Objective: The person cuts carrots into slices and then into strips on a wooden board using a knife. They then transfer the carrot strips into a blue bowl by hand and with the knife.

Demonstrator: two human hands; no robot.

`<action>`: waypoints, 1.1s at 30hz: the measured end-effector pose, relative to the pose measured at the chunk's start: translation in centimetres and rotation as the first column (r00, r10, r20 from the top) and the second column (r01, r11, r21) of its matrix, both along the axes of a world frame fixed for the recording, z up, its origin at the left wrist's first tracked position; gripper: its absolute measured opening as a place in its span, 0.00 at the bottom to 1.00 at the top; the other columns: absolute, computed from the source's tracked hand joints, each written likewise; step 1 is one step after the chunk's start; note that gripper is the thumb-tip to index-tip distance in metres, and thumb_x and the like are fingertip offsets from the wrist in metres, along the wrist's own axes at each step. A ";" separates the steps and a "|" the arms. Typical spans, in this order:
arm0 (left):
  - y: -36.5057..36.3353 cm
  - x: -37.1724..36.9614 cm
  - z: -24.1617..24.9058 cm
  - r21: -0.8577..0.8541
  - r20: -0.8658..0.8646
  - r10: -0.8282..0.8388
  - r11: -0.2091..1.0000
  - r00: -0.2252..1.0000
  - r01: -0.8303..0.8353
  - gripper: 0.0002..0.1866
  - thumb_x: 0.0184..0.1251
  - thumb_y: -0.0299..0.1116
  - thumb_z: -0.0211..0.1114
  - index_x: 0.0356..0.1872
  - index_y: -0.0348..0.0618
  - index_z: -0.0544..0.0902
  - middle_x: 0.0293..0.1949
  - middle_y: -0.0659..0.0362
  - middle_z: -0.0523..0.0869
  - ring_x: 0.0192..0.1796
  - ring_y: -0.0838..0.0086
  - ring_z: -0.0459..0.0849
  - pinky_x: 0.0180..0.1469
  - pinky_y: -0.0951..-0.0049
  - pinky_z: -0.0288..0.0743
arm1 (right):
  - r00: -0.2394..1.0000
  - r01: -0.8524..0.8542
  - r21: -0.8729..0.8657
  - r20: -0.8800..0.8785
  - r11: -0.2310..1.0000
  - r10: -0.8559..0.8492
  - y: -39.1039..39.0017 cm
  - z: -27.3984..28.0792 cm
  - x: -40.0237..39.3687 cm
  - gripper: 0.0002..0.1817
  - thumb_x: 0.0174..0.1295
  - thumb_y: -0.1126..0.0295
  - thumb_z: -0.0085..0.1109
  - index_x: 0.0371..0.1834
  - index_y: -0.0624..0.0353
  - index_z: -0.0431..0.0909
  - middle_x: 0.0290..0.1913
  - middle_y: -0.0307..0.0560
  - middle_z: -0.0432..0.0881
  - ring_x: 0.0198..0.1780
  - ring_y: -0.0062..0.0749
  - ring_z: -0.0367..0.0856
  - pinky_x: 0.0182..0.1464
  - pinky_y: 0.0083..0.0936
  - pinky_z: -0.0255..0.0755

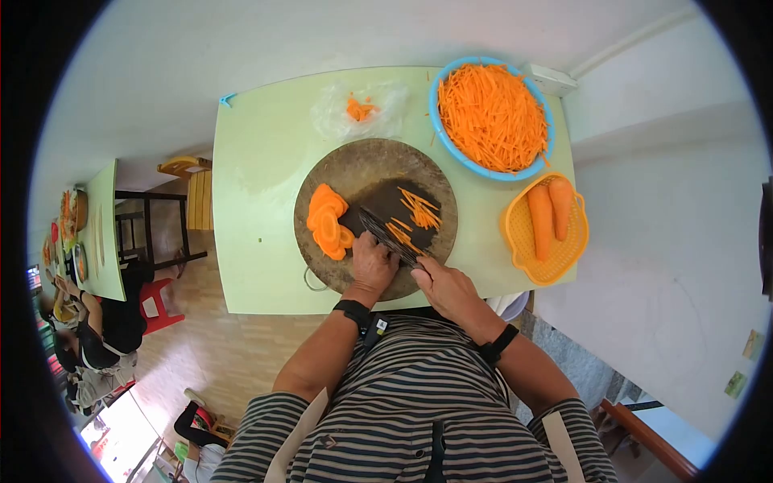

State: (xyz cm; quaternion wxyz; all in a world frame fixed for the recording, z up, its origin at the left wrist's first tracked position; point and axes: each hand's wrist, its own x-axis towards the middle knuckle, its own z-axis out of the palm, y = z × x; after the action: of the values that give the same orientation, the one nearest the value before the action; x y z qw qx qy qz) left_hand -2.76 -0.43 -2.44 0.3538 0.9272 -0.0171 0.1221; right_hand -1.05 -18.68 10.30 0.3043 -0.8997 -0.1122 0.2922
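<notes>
A cleaver with a dark blade is in my right hand, whose fingers wrap round its handle. Beside the blade, my left hand presses down on the round wooden chopping board with its fingers curled; whatever lies under the fingertips is hidden. Overlapping carrot slices lie to the left of my left hand. To the right of the blade, thin carrot strips are scattered on the wet, dark middle of the board, and a few more strips lie close against the blade.
A blue basin heaped with shredded carrot stands at the back right. Before it, a yellow basket holds two whole carrots. A plastic bag with carrot scraps lies behind the board. At far left, a person sits near another table.
</notes>
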 end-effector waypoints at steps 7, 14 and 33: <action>-0.4 0.3 0.8 0.007 -0.009 0.052 0.999 0.999 -0.052 0.09 0.41 0.28 0.74 0.26 0.39 0.86 0.37 0.50 0.78 0.45 0.52 0.77 0.46 0.55 0.68 | 0.998 0.023 0.061 0.050 0.998 -0.026 0.4 -1.1 0.3 0.20 0.77 0.53 0.51 0.60 0.56 0.76 0.36 0.63 0.86 0.39 0.64 0.85 0.40 0.53 0.77; -0.2 -0.2 -0.2 0.018 0.021 0.049 0.999 0.999 -0.050 0.10 0.42 0.27 0.74 0.29 0.40 0.86 0.35 0.51 0.77 0.43 0.52 0.77 0.45 0.54 0.70 | 1.000 -0.018 -0.004 -0.001 1.000 0.018 0.5 -0.3 0.2 0.20 0.77 0.54 0.51 0.60 0.56 0.76 0.36 0.64 0.86 0.39 0.64 0.85 0.40 0.52 0.77; 0.0 0.0 -0.4 -0.014 0.066 0.025 1.000 0.998 -0.024 0.12 0.43 0.24 0.73 0.34 0.38 0.86 0.37 0.50 0.79 0.44 0.52 0.77 0.46 0.54 0.70 | 0.998 0.011 0.046 0.056 0.999 -0.013 0.2 -0.4 -0.6 0.21 0.77 0.51 0.49 0.56 0.57 0.76 0.36 0.63 0.87 0.39 0.63 0.86 0.40 0.53 0.79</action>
State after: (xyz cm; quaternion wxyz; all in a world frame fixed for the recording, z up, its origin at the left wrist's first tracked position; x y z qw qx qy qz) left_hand -2.74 -0.40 -2.87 0.3577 0.9204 -0.0165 0.1569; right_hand -1.64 -18.47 9.90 0.3232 -0.9010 -0.1219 0.2625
